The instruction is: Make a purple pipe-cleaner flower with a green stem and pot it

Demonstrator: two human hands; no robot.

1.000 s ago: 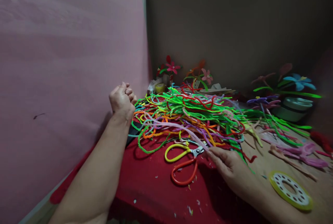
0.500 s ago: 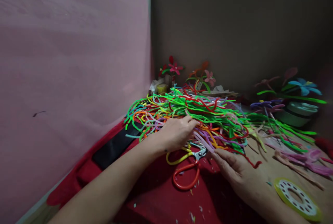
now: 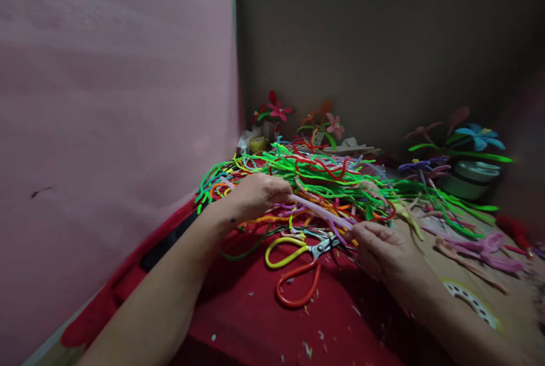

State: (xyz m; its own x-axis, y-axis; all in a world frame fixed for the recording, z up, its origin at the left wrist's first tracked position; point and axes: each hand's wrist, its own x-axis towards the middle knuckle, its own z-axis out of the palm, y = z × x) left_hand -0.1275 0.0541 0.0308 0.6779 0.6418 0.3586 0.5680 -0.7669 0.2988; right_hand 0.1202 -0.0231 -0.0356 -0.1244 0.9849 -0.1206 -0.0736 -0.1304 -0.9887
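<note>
A big tangle of coloured pipe cleaners (image 3: pixel 327 179) lies on a red cloth (image 3: pixel 255 309). My left hand (image 3: pixel 255 196) is closed on the near left part of the pile, gripping one end of a pale pink pipe cleaner (image 3: pixel 319 210). That strand slants down to my right hand (image 3: pixel 377 247), whose fingers pinch its other end. Scissors (image 3: pixel 298 266) with one yellow and one orange handle lie on the cloth just below and between both hands.
A pink wall (image 3: pixel 106 99) stands close on the left, a dark wall behind. Finished pipe-cleaner flowers (image 3: pixel 279 110) stand at the back, and more flowers with a round container (image 3: pixel 468 176) at the right. A yellow-rimmed ring (image 3: pixel 470 301) lies by my right forearm.
My left hand came down from its raised fist by the wall onto the pile and closed on the pale pink strand. My right hand shifted slightly and pinched the strand's other end.
</note>
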